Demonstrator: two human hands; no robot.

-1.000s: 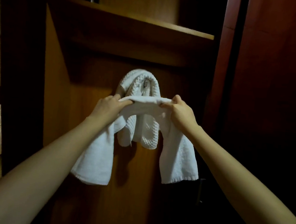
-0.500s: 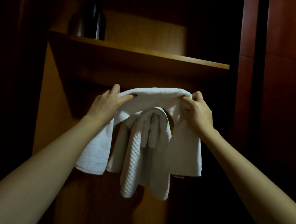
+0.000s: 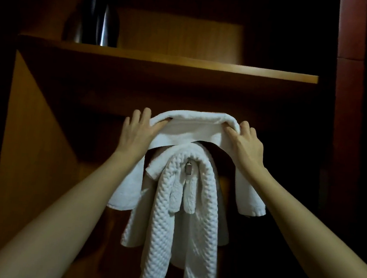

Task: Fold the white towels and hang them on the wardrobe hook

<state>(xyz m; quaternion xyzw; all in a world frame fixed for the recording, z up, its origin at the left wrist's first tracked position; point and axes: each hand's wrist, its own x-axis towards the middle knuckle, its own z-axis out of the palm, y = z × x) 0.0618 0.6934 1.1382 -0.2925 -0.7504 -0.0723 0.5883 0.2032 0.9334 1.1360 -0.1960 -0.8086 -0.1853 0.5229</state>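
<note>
While both arms reach up into the wardrobe, the head view shows the left hand [image 3: 137, 132] and the right hand [image 3: 246, 145] each gripping one end of a folded smooth white towel [image 3: 190, 128] — fingers curled over its top fold. The towel is held level just under the wooden shelf [image 3: 185, 61], with its two ends hanging down past the wrists.

Directly below its span is the metal hook [image 3: 188, 169]. A waffle-weave white towel [image 3: 170, 216] is draped over the hook and hangs long. A plain white cloth [image 3: 133, 230] hangs behind it.

The held towel sits above the hook — whether it touches the hook cannot be told.

On the shelf, upper left, stands a dark shiny vessel [image 3: 100, 25]. A red-brown panel [image 3: 346, 109] is at the right.
</note>
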